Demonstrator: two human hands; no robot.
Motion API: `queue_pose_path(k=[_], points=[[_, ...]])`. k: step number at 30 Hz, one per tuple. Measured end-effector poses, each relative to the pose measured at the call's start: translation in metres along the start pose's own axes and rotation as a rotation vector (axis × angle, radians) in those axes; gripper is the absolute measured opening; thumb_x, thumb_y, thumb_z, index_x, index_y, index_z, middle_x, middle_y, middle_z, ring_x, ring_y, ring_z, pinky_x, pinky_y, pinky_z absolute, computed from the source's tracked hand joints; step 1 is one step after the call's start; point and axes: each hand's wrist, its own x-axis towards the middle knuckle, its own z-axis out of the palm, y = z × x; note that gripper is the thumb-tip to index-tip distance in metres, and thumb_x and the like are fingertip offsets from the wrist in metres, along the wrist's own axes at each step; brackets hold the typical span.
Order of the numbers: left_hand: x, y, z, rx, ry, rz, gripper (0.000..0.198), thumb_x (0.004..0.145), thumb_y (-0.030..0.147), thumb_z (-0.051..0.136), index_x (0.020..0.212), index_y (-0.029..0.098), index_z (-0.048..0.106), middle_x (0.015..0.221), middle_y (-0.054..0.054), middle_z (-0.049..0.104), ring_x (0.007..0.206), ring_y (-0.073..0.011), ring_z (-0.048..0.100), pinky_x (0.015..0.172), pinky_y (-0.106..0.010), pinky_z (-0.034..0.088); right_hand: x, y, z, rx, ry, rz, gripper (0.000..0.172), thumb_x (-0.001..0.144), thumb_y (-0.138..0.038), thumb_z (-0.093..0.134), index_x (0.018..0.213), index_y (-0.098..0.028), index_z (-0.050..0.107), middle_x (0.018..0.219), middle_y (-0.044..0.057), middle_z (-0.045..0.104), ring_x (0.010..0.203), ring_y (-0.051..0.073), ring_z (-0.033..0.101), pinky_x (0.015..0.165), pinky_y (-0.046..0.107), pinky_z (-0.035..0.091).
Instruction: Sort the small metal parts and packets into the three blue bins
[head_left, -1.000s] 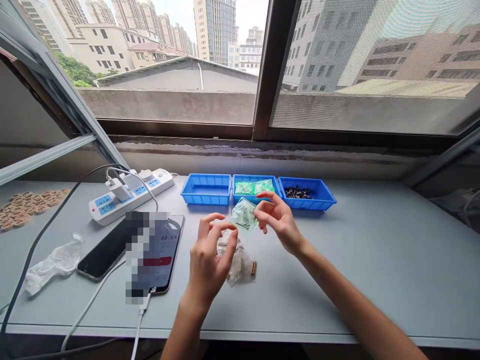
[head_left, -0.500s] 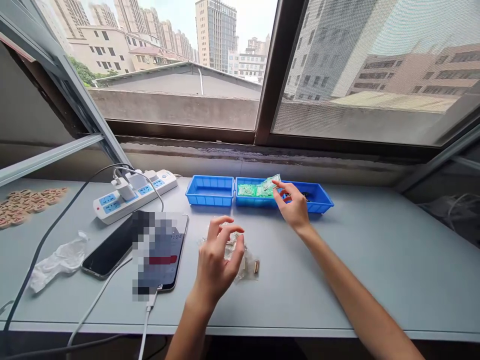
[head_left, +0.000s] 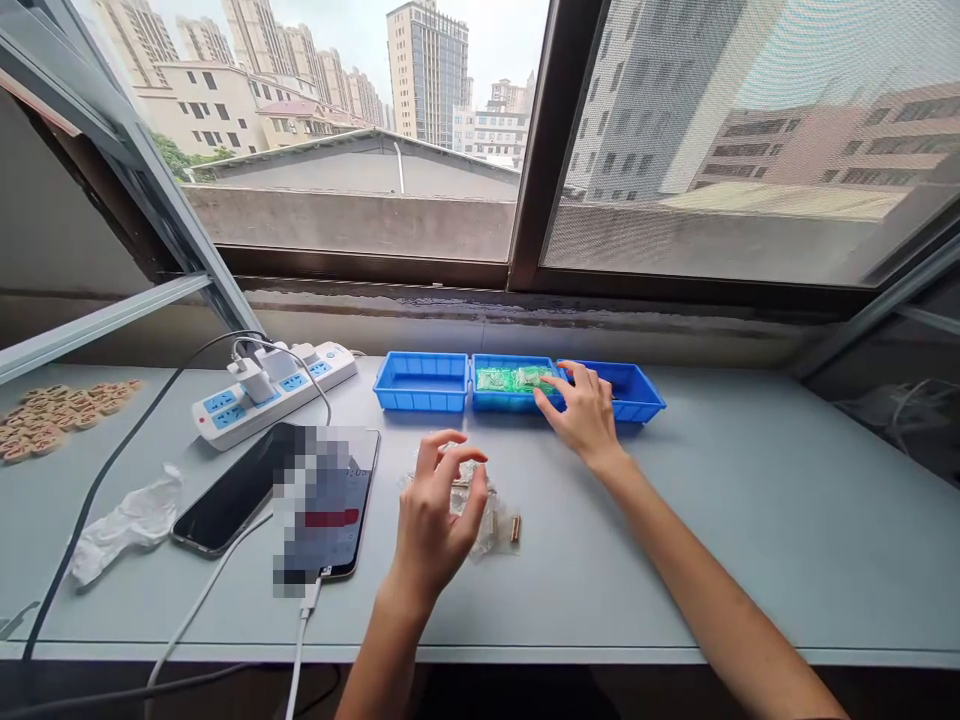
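My right hand reaches over the right end of the middle blue bin, thumb and fingers apart with nothing between them. Small green-and-clear packets lie in that bin beside its fingertips. Nearer to me, my left hand hovers with fingers curved and spread, holding nothing. Just beyond and beneath it lies a pile of small clear plastic bags, partly hidden by the hand. One bag at the pile's right edge holds a small copper-coloured piece.
The left blue bin and the right blue bin flank the middle one. To the left are a power strip, two phones, one a dark phone, cables, a crumpled tissue and wooden discs. A window rises behind the table.
My right hand has let go of a green-and-clear packet, which now lies in the middle bin. Its fingers have spread. My left hand has hardly moved.
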Motion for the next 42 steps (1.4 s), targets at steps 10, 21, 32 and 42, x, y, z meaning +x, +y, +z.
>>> queue_pose_path(k=[10, 21, 32, 42], points=[[0.000, 0.000, 0.000, -0.032, 0.155, -0.075, 0.018, 0.091, 0.024, 0.046, 0.087, 0.020, 0.063, 0.100, -0.005, 0.057, 0.069, -0.0098, 0.056, 0.048, -0.019, 0.046, -0.005, -0.004, 0.002, 0.051, -0.148, -0.081, 0.041, 0.094, -0.046, 0.043, 0.115, -0.019, 0.066, 0.119, 0.013, 0.068, 0.112, 0.028, 0.059, 0.103, 0.049, 0.030], [-0.001, -0.004, -0.001, -0.241, 0.319, -0.285, 0.020, 0.091, 0.028, 0.045, 0.082, 0.019, 0.061, 0.094, -0.005, 0.055, 0.076, -0.0139, 0.055, 0.048, -0.021, 0.043, -0.022, -0.058, -0.047, 0.612, -0.840, -0.316, 0.043, 0.059, -0.043, 0.086, 0.094, -0.024, 0.070, 0.083, 0.000, 0.069, 0.072, 0.019, 0.063, 0.062, 0.028, 0.046], [0.001, -0.002, -0.001, -0.167, 0.248, -0.314, 0.019, 0.089, 0.028, 0.046, 0.080, 0.019, 0.061, 0.095, -0.005, 0.055, 0.071, -0.0122, 0.056, 0.048, -0.020, 0.044, -0.020, -0.054, -0.039, 0.539, -0.793, -0.200, 0.030, 0.063, -0.022, 0.086, 0.088, -0.024, 0.069, 0.068, -0.006, 0.065, 0.057, 0.013, 0.058, 0.054, 0.024, 0.037], [0.000, -0.001, 0.004, 0.016, -0.030, -0.141, 0.025, 0.085, 0.037, 0.059, 0.104, 0.022, 0.055, 0.104, -0.006, 0.056, 0.070, -0.0109, 0.057, 0.046, -0.019, 0.045, -0.020, -0.063, -0.048, 1.275, -0.654, 0.267, 0.029, 0.071, -0.040, 0.074, 0.092, -0.021, 0.067, 0.079, 0.001, 0.065, 0.053, 0.011, 0.057, 0.041, 0.022, 0.041]])
